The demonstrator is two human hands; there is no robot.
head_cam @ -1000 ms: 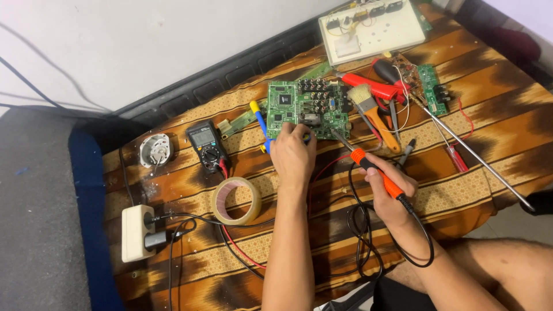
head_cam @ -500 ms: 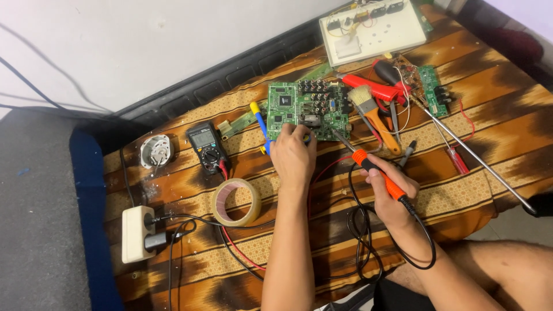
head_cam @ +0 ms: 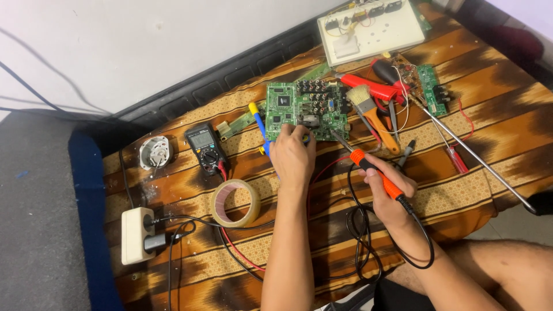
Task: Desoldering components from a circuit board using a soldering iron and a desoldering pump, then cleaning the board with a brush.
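From my head camera: my left hand rests curled on the near edge of the green circuit board — whether it pinches anything I cannot tell. My right hand grips the orange soldering iron, tip at the board — tape roll nearby.

The light is soft and even, and the picture is fairly bright. The white wall looks plain and pale, with no hard glare. Small soft shadows sit under the left hand and the tape roll. The middle is sharp. The far corners look darker and a bit blurry.
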